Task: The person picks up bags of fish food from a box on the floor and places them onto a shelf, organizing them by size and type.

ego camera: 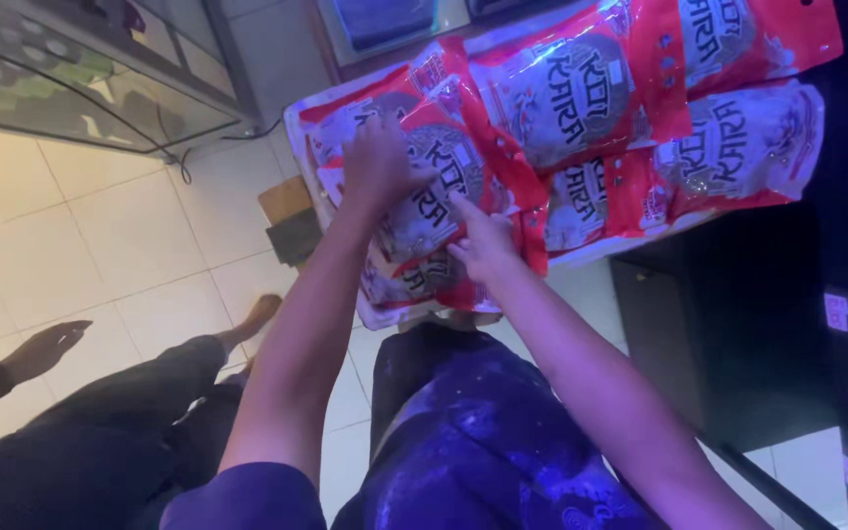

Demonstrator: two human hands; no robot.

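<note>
- Right hand rests on a red packet at the near edge of the pile, forefinger out, other fingers curled.
- Left hand lies on the same packet, fingers bent over its far edge.
- Packet looks light, soft, slippery; best pinched by its edges.
- Neighbouring packets overlap it to the right.
- Glass case stands far left.
</note>
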